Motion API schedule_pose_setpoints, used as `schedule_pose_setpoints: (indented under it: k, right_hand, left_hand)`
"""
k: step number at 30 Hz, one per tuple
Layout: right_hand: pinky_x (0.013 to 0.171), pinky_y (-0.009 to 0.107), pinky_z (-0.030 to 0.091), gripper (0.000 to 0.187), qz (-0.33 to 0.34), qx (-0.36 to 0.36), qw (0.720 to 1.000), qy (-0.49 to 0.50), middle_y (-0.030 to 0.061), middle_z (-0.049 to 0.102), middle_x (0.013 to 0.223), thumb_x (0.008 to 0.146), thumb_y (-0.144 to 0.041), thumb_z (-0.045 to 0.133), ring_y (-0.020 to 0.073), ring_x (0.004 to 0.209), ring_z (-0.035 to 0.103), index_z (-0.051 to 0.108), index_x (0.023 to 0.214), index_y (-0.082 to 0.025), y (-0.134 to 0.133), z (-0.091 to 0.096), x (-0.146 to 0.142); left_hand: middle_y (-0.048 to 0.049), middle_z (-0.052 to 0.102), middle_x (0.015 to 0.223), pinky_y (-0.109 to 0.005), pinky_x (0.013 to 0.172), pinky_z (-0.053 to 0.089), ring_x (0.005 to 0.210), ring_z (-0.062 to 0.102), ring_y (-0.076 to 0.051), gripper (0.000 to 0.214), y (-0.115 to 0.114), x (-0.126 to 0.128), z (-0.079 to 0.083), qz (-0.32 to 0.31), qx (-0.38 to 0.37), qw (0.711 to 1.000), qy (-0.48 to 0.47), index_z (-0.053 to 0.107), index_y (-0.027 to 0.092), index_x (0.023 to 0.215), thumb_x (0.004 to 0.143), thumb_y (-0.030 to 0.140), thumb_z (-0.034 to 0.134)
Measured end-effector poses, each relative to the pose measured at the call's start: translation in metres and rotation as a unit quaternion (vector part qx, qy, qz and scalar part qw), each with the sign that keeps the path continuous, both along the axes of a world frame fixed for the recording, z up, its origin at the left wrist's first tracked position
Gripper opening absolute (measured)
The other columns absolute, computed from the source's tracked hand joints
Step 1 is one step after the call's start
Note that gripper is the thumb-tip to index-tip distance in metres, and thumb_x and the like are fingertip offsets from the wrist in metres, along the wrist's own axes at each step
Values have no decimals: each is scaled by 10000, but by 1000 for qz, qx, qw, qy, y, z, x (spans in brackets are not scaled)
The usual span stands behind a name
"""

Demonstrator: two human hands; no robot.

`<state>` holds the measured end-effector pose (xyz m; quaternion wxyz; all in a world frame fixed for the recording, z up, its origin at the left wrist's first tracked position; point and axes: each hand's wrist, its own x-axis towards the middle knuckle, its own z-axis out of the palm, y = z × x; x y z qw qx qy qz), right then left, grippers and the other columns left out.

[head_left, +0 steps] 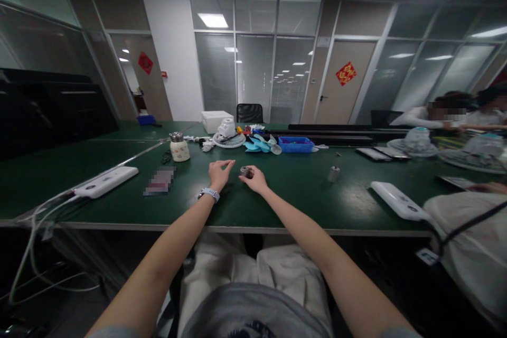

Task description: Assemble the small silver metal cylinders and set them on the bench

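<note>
My right hand (255, 178) is closed around a small cylindrical metal motor (244, 170), which stands upright at the tabletop with its top end showing. Just to the left, my left hand (220, 174) is raised with thumb and fingertips pinched together; whatever is between them is too small to make out. A pale watch is on the left wrist. A second metal motor (334, 174), with a short stub on top, stands on the green table (293, 206) farther right.
Behind my hands lie a white fan part with a round grille (228, 140), light-blue fan blades (258, 143) and a blue bin (295, 144). A patterned jar (180, 149) and white power strip (106, 181) are left. Another white device (398, 200) and seated people are right.
</note>
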<state>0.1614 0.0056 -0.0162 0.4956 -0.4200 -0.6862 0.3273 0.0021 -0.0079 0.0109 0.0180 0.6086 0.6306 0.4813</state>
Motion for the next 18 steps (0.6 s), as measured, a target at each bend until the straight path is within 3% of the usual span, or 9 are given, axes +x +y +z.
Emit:
schedule_pose_setpoints:
  k: [4, 6, 12, 15, 18]
  right_hand:
    - [892, 336, 510, 392, -14, -11, 1000, 7, 67, 694, 1028, 658, -198, 773, 171, 950, 655, 591, 1005, -192, -5, 5, 10]
    - [879, 337, 515, 405, -25, -22, 999, 4, 67, 697, 1008, 651, -197, 779, 172, 926, 658, 599, 1013, -187, -7, 9, 16]
    - [831, 344, 532, 421, -45, -43, 998, -19, 48, 700, 937, 634, -226, 798, 177, 851, 667, 637, 1022, -198, -10, 15, 26]
    - [851, 343, 525, 431, -49, -59, 997, -11, 61, 701, 953, 643, -227, 793, 182, 867, 667, 644, 1046, -186, -8, 14, 26]
    - [865, 336, 521, 506, -76, -94, 992, 37, 84, 689, 991, 695, -284, 761, 173, 866, 665, 591, 1154, -158, -2, 12, 27]
  left_hand:
    - [-96, 712, 951, -447, 876, 398, 1106, 465, -354, 367, 0, -14, -6, 38, -132, 990, 36, 770, 282, 911, 733, 571, 628]
    - [-106, 712, 916, -449, 845, 412, 1080, 478, -367, 354, 0, -16, -8, 34, -162, 985, 53, 773, 284, 898, 714, 560, 650]
    - [-113, 712, 929, -450, 824, 423, 1028, 510, -364, 366, -1, -15, -10, 22, -147, 987, 57, 772, 279, 897, 714, 564, 634]
    - [-117, 711, 955, -449, 848, 411, 1032, 514, -350, 451, -1, -15, -9, 43, -127, 990, 32, 764, 265, 918, 795, 604, 493]
    - [-109, 711, 917, -445, 882, 394, 997, 537, -324, 513, -1, -16, -7, 61, -124, 990, 16, 754, 247, 845, 876, 534, 331]
